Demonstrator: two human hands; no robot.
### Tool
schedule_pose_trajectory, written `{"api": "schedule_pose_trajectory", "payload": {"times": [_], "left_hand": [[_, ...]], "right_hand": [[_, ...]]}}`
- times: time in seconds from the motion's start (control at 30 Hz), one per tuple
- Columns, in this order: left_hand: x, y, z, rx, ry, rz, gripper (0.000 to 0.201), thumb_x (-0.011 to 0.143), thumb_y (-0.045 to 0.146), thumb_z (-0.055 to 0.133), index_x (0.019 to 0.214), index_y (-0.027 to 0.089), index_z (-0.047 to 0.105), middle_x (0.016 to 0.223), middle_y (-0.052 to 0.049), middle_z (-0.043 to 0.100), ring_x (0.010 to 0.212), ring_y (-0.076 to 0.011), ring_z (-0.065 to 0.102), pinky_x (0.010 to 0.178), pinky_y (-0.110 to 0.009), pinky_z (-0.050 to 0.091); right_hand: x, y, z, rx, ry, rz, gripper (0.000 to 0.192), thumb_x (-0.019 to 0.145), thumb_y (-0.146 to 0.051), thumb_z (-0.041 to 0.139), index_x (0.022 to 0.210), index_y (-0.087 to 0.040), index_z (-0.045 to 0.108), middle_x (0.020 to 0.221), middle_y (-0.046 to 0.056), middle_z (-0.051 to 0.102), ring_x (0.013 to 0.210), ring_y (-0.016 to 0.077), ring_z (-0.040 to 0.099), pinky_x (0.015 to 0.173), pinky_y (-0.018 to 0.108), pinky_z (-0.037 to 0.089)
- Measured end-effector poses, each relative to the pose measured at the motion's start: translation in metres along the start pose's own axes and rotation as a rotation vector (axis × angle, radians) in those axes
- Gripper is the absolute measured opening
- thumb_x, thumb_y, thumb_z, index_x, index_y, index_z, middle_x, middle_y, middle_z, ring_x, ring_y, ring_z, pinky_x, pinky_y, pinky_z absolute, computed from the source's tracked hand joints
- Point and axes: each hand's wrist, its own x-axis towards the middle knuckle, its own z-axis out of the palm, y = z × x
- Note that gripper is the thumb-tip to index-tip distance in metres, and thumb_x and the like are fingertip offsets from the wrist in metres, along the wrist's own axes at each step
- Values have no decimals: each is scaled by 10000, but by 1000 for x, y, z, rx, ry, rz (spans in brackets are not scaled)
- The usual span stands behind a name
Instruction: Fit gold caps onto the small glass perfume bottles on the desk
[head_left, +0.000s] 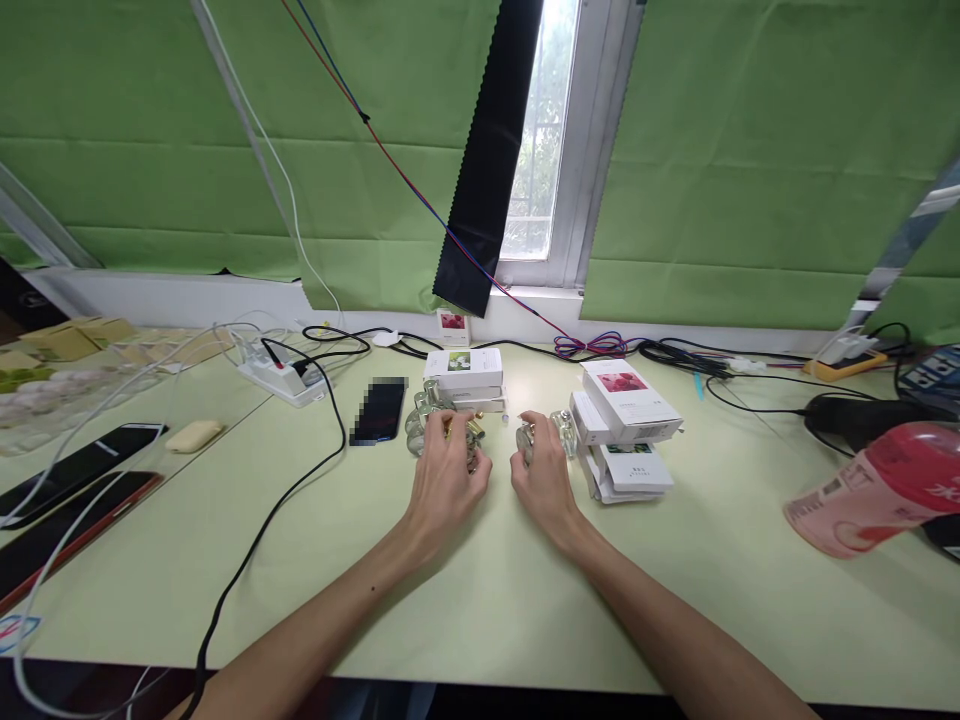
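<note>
On the pale green table (487, 590), 2 bare hands work at small glass bottles.

Left hand (448, 478) lies palm down with its fingers curled around a clear bottle with a gold-coloured part (459, 432), which sits in a cluster of glass bottles (424, 418) just in front of a stack of white boxes (463, 378). Right hand (541, 472) has its fingers bent around a second glass bottle (527, 438), with another bottle (564, 430) just beside it, touching a heap of white boxes with pink pictures (628, 420). The hands are near each other but apart. A dark phone (379, 409) lies left of the cluster, a power strip (281, 378) further left, a pink cup (874, 490) on its side far right.
</note>
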Motion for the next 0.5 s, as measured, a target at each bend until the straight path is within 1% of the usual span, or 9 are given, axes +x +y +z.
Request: {"api": "schedule_pose_trajectory", "payload": {"times": [0.13, 0.3, 0.5], "left_hand": [[0, -2, 1, -41, 14, -2, 402, 831, 124, 563, 1224, 178, 497, 1112, -124, 476, 913, -242, 582, 637, -332, 543], [1, -4, 2, -53, 11, -18, 392, 834, 129, 561, 1218, 177, 495, 1112, -125, 471, 965, -262, 578, 686, -355, 557], [2, -8, 2, -61, 24, -16, 327, 860, 134, 532, 1181, 185, 502, 1067, -103, 472, 937, -246, 573, 708, -354, 539]], "right_hand": [[0, 1, 1, 7, 8, -3, 525, 764, -2, 430, 1256, -171, 494, 1194, 133, 598, 1170, 267, 562, 993, 440, 488], [0, 0, 0, 27, 16, 15, 521, 775, -20, 445, 1272, -170, 483, 1196, 131, 596, 1153, 256, 574, 989, 419, 494], [0, 1, 1, 30, 15, 3, 495, 790, -29, 448, 1268, -155, 476, 1188, 139, 595, 1132, 259, 572, 981, 430, 496]]}}
